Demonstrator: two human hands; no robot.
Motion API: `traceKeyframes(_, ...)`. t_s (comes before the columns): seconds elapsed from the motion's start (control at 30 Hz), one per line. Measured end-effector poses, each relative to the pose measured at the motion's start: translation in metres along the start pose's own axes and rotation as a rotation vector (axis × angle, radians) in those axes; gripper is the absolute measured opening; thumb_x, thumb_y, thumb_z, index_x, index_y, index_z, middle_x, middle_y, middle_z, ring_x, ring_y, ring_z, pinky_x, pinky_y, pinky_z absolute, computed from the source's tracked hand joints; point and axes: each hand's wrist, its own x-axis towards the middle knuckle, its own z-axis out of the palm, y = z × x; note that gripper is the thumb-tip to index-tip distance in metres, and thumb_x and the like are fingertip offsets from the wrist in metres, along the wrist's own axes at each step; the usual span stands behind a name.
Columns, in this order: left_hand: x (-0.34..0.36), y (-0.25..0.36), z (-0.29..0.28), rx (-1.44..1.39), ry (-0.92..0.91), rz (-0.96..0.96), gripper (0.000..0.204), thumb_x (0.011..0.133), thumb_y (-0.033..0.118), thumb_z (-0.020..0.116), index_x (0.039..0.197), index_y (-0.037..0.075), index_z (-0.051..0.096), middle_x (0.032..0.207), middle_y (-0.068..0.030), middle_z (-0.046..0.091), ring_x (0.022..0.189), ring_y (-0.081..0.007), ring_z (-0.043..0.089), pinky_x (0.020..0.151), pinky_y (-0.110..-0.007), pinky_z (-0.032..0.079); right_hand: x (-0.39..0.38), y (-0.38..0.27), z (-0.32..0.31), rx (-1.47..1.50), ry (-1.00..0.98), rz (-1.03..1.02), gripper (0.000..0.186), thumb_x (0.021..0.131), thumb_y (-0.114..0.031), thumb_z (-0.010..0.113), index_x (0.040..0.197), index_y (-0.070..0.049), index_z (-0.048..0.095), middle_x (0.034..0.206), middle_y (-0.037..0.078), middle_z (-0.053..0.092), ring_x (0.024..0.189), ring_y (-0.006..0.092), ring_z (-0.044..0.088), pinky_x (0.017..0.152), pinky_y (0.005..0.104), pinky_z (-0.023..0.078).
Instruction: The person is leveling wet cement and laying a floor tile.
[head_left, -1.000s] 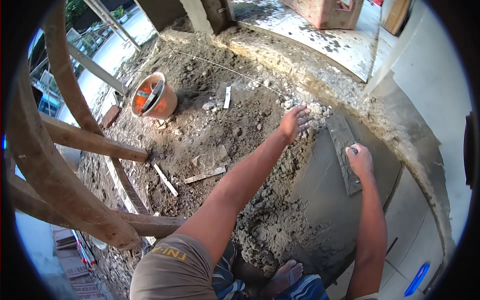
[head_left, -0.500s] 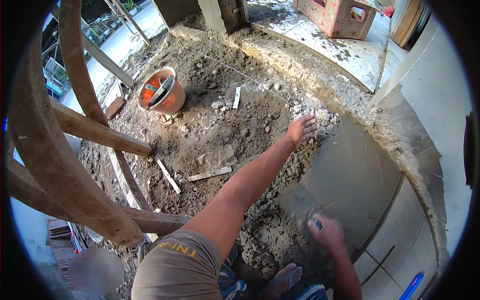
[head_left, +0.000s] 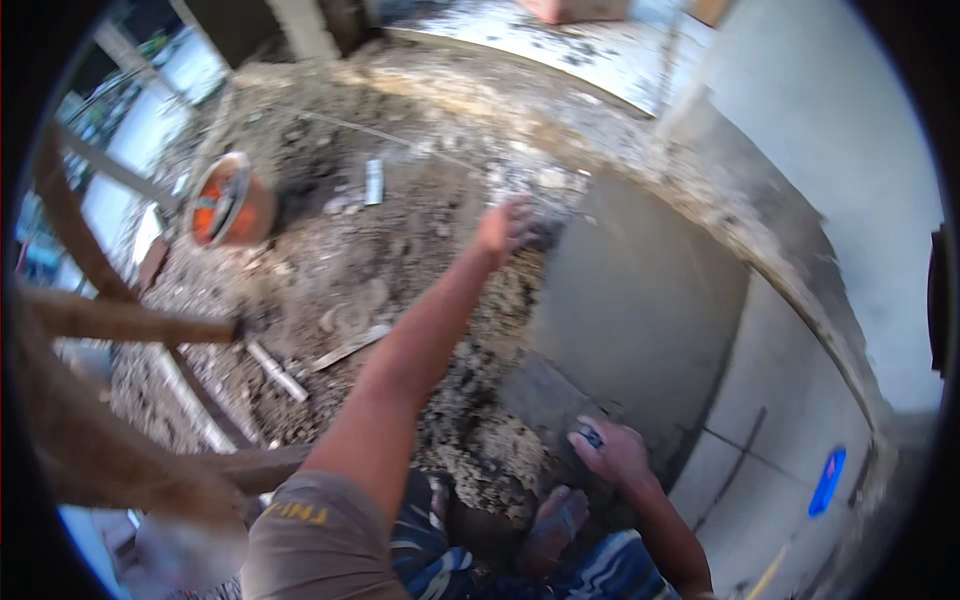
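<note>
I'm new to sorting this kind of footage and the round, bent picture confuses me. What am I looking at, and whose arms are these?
The picture comes from a wide fisheye camera on a person's head, looking down, so straight edges curve. Both bare arms are that person's own. The left hand rests far out on rough, lumpy mortar. The right hand grips a flat grey trowel lying on the smoothed wet cement. An orange bucket stands on the rubble at left, beside rough wooden poles. A bare foot shows below.

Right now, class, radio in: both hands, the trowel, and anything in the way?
Left hand planted on rough mortar. Right hand grips float trowel on smoothed screed. Bare foot just below the trowel.
</note>
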Motion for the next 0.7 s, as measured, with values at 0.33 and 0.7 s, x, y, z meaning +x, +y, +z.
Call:
traceKeyframes(0.33, 0.016, 0.005, 0.009, -0.024, -0.099, 0.013, 0.077, 0.098, 0.044, 0.056, 0.158, 0.01, 0.021, 0.158, -0.0168, 0.034, 0.141, -0.0353, 0.039, 0.113, -0.049, 0.036, 0.033, 0.018, -0.034, -0.055, 0.112, 0.185, 0.046, 0.09, -0.048, 0.063, 0.121, -0.014, 0.066, 0.098, 0.022, 0.071, 0.092, 0.0419, 0.069, 0.084, 0.0512, 0.053)
traceKeyframes(0.7, 0.006, 0.032, 0.039, -0.11, -0.166, 0.093, 0.078, 0.097, 0.044, 0.059, 0.153, 0.001, 0.024, 0.148, -0.0153, 0.049, 0.134, -0.0317, 0.049, 0.11, -0.048, 0.04, 0.141, 0.101, -0.085, 0.046, 0.465, 0.338, 0.045, 0.09, -0.041, 0.063, 0.111, -0.002, 0.068, 0.105, 0.027, 0.069, 0.102, 0.0443, 0.066, 0.088, 0.0492, 0.052)
